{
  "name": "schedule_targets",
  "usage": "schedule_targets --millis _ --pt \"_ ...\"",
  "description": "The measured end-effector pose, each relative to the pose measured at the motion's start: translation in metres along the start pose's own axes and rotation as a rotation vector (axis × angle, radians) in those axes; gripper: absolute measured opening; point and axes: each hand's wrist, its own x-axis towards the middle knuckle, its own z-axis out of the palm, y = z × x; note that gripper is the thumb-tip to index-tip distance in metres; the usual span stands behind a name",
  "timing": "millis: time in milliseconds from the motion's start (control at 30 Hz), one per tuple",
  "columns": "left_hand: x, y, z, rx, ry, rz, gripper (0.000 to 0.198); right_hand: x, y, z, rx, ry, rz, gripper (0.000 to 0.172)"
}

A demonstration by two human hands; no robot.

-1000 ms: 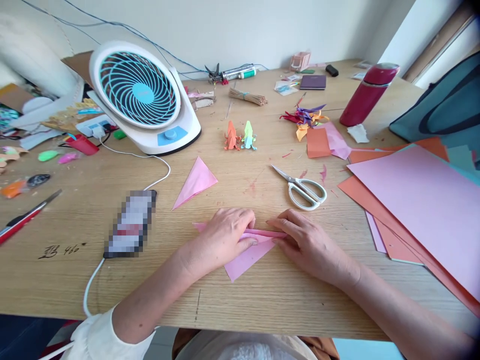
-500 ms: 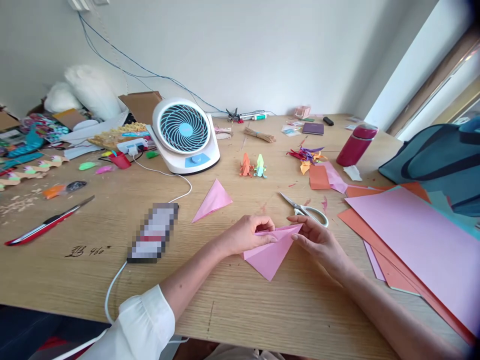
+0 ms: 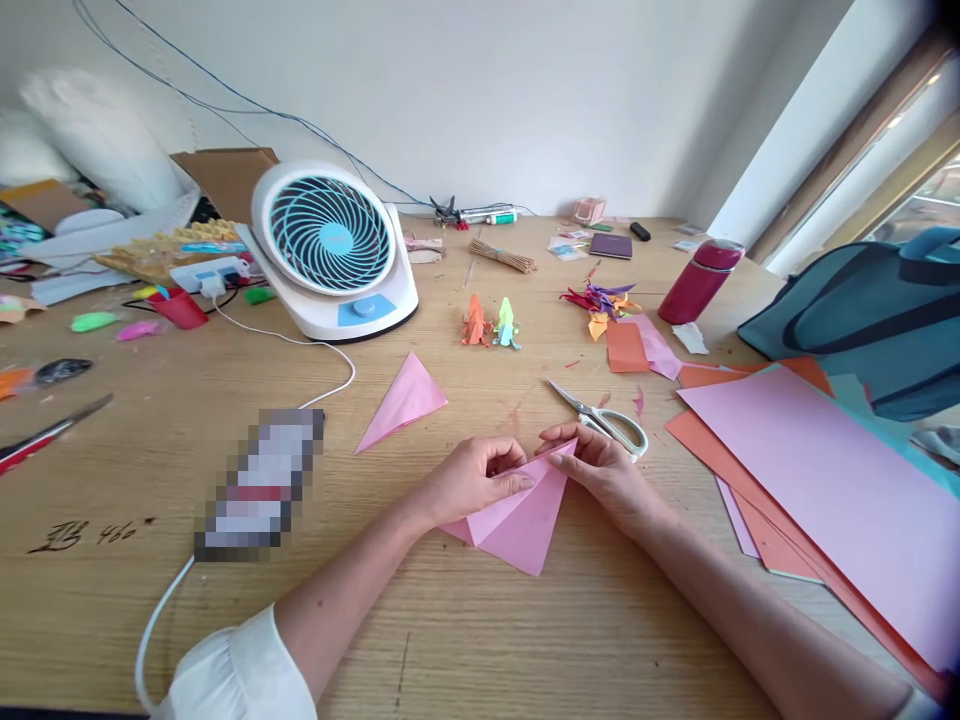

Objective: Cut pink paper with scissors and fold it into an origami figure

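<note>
- Here, the left hand [image 3: 472, 485] pinches the pink paper [image 3: 521, 530], seemingly steadying its fold.
- The right hand [image 3: 606, 478] grips its corner, likely keeping edges aligned.

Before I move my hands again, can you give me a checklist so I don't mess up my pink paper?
1. Left hand on the pink paper: ok, its thumb lies on top.
2. Right hand at the pointed upper corner: ok, its thumb presses there.
3. Edges matched under your fingers: cannot tell, your hands cover part of them.
4. Scissors well away from your hands: not ok, they lie right by your right hand; whether they touch is unclear.
5. Folded pink triangle out of the way: ok, it lies apart from both hands.
</note>
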Motion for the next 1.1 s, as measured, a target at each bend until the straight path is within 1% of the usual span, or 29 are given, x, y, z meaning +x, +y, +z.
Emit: schedule_targets --millis 133,267,333,433,567,733,900,967,1100 --pt "-0.005 0.009 0.001 0.046 -0.016 -0.03 0.022 -0.003 0.001 -0.001 0.027 -0.012 -0.006 0.031" --pt "-0.012 0.025 0.003 0.343 0.032 -0.069 0.013 -0.003 0.005 0.001 0.011 -0.033 -0.032 0.028" --pt "-0.013 0.033 0.005 0.483 0.059 -0.083 0.013 -0.004 0.007 0.002 0.012 -0.036 -0.049 0.027" --pt "-0.012 0.042 0.008 0.584 0.068 -0.072 0.015 -0.004 0.008 0.002 0.009 -0.039 -0.064 0.027" --pt "-0.006 0.045 0.012 0.519 0.066 -0.023 0.015 -0.005 0.009 0.0 0.021 -0.056 -0.059 0.028" --pt "-0.003 0.042 0.016 0.425 0.133 0.012 0.013 -0.005 0.007 -0.002 0.08 -0.043 -0.046 0.032" --pt "-0.003 0.04 0.017 0.415 0.17 0.069 0.015 -0.005 0.0 -0.002 0.037 -0.04 -0.031 0.025" --pt "0.0 0.04 0.015 0.409 0.139 0.069 0.014 -0.005 -0.002 -0.002 0.034 -0.03 -0.036 0.025" --pt "0.012 0.035 0.005 0.398 0.026 0.096 0.017 -0.004 -0.001 -0.002 0.031 0.011 -0.038 0.027"
